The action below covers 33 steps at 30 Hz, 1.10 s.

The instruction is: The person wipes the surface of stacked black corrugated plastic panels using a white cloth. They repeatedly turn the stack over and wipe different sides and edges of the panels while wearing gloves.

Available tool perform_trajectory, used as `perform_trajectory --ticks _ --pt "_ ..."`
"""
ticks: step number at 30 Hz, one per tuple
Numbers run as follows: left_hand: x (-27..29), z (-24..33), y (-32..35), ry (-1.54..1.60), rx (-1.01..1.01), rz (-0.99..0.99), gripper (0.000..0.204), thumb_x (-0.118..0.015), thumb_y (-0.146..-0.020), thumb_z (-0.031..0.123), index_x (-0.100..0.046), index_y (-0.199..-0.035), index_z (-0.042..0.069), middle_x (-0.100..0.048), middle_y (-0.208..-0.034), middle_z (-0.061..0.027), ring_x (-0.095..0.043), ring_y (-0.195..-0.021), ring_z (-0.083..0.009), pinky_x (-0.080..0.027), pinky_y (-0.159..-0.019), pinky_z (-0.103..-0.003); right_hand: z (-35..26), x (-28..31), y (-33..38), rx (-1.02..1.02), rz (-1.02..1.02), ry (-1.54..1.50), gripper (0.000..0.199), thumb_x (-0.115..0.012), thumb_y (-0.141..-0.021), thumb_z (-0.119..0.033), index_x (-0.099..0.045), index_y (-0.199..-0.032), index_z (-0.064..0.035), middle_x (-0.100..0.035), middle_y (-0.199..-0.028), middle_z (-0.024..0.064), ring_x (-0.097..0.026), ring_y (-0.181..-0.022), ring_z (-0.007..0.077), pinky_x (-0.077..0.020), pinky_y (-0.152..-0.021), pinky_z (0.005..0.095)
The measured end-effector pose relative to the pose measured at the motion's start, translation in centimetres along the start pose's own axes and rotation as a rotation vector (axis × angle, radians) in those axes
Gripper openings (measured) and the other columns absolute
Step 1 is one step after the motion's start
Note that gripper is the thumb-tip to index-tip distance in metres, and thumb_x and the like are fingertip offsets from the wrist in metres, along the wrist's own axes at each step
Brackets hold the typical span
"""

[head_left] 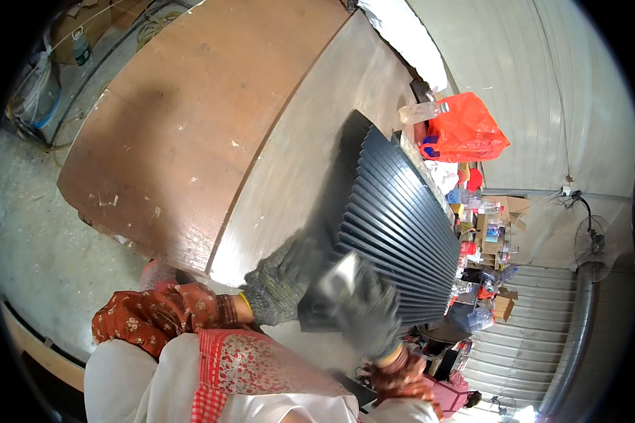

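Dark ribbed panels (402,225) lie on the right part of the worktable, their ridges running lengthwise side by side. My left hand (279,285), in a grey knitted glove, rests at the near left end of the dark material. Its fingers stretch forward into shadow, and nothing shows in its grip. Over the near end of the ridges is my right hand (367,310), gloved in dark grey and smeared by motion. Closed fingers there hold a small pale, shiny, flat-looking object (342,277), too blurred to name.
A brown board (197,106) covers the table's left side, beside a paler wooden surface (296,155). Beyond the panels sit a red plastic bag (469,130), a clear bottle (422,113) and several bottles and cartons. A fan (594,243) stands far right; a person (453,395) is at lower right.
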State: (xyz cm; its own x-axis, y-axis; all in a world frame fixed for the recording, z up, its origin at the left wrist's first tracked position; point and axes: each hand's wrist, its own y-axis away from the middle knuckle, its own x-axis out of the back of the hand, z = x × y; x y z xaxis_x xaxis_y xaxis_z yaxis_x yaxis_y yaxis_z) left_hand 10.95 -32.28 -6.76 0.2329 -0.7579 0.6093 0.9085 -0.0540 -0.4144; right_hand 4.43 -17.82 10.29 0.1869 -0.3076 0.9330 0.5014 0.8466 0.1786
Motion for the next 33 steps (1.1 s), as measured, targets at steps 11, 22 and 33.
perform_trajectory --ticks 11,22,33 --pt "-0.6 0.4 0.5 -0.37 -0.087 -0.079 0.075 -0.057 -0.078 0.02 -0.039 -0.144 -0.012 -0.038 -0.151 -0.0343 -0.041 -0.141 -0.046 -0.028 -0.121 -0.053 12.2 -4.9 -18.2 -0.356 0.103 -0.027 0.047 -0.057 -0.096 -0.033 -0.05 -0.141 -0.023 -0.049 -0.143 0.0204 -0.058 -0.118 0.037 -0.0512 -0.09 0.0538" --pt "-2.5 0.0 -0.4 -0.113 0.024 0.146 0.067 -0.065 -0.081 0.011 -0.045 -0.143 -0.004 -0.045 -0.15 -0.0248 -0.05 -0.133 -0.0397 -0.038 -0.116 -0.047 -5.4 -2.2 5.0 0.031 0.097 -0.182 0.084 -0.067 -0.083 -0.056 -0.035 -0.156 -0.0313 -0.04 -0.149 0.0283 -0.055 -0.108 0.0396 -0.0498 -0.08 0.0544" --pt "-0.6 1.0 -0.3 -0.098 0.041 -0.073 0.097 -0.067 -0.067 0.021 -0.029 -0.151 -0.01 -0.035 -0.154 -0.0311 -0.037 -0.143 -0.0418 -0.025 -0.123 -0.046 4.6 -2.8 -7.5 -0.303 0.2 -0.101 0.042 -0.061 -0.094 -0.031 -0.053 -0.135 -0.0274 -0.05 -0.128 0.0159 -0.059 -0.099 0.0395 -0.053 -0.076 0.0526"
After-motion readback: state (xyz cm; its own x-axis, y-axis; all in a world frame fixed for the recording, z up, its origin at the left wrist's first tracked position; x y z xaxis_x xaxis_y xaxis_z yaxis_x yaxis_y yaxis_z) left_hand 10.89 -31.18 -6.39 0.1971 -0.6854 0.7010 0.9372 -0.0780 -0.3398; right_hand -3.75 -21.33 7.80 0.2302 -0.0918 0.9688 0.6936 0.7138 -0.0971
